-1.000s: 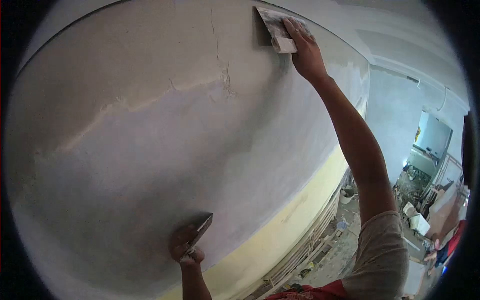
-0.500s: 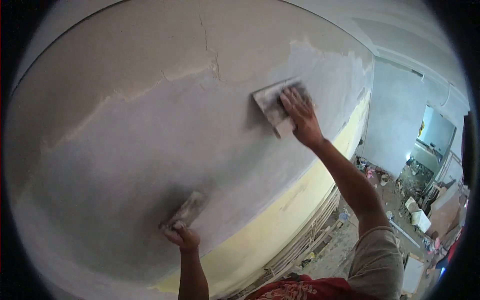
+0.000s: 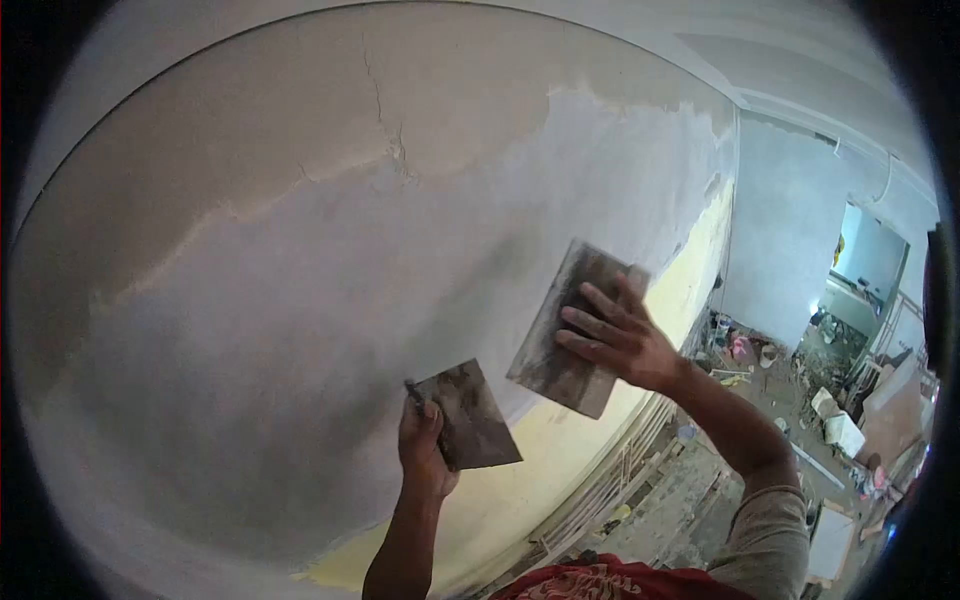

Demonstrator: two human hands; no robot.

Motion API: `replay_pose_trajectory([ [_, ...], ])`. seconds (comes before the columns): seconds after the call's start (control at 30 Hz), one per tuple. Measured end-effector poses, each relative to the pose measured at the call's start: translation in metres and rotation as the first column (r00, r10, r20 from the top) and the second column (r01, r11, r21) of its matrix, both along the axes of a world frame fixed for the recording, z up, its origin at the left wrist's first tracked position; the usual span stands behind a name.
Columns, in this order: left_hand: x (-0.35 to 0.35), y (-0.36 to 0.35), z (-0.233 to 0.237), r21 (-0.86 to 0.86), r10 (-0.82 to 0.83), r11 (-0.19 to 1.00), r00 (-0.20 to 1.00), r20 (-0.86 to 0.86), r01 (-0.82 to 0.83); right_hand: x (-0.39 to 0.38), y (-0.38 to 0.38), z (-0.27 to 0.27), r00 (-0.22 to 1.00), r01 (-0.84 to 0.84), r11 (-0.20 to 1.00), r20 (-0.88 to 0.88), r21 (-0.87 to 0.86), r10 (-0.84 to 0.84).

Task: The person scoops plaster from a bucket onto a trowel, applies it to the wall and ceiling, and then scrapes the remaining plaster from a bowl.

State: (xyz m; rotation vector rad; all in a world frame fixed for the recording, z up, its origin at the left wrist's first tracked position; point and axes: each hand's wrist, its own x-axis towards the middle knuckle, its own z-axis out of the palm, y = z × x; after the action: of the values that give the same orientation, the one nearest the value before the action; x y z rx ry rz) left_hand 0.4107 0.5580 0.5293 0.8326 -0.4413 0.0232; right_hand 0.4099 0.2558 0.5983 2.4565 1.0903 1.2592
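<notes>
My right hand (image 3: 618, 335) grips a wide rectangular plastering trowel (image 3: 556, 345), fingers spread over its stained blade. It is held in front of the lower right part of the plastered wall (image 3: 290, 290). Lower and to the left, my left hand (image 3: 425, 445) is wrapped round a smaller scraper (image 3: 478, 420). Its dark handle end pokes out above the thumb, and its squarish blade, smeared with grey, points right. The two blades are close together, side by side. Wet-looking darker grey patches show on the pale skim coat behind them.
Bare beige wall with a thin crack (image 3: 375, 85) runs along the top. A yellow painted strip (image 3: 480, 500) lies below the coat. Long sticks (image 3: 610, 480) lie along the wall's foot. Rubble, a white bucket-like container (image 3: 845, 435) and boards (image 3: 893, 405) clutter the floor at right.
My right hand has come down from the upper wall with the trowel, turning it. My left hand has moved right and tilted the scraper so its blade faces me.
</notes>
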Motion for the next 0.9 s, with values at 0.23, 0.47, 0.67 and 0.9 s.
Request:
replay_pose_trajectory([
  [0.23, -0.031, -0.008, 0.047, 0.475, 0.428, 0.525, 0.701, 0.570, -0.706, -0.011, 0.037, 0.003, 0.987, -0.091, 0.961, 0.104, -0.260, 0.121],
  [0.47, 0.002, 0.052, 0.023, 0.087, 0.624, 0.566, 0.495, 0.604, -0.820, 0.094, -0.037, 0.090, 0.978, -0.155, 0.900, 0.193, 0.407, 0.081],
  [0.67, 0.076, 0.080, -0.027, -0.084, 0.470, 0.377, 0.113, 0.875, -0.922, 0.169, -0.054, 0.203, 0.903, -0.181, 0.812, 0.420, 0.555, -0.087],
  [0.9, 0.065, 0.082, -0.013, -0.068, 0.345, 0.370, 0.069, 0.936, -0.926, 0.209, -0.061, 0.240, 0.858, -0.157, 0.833, 0.491, 0.530, -0.151],
])
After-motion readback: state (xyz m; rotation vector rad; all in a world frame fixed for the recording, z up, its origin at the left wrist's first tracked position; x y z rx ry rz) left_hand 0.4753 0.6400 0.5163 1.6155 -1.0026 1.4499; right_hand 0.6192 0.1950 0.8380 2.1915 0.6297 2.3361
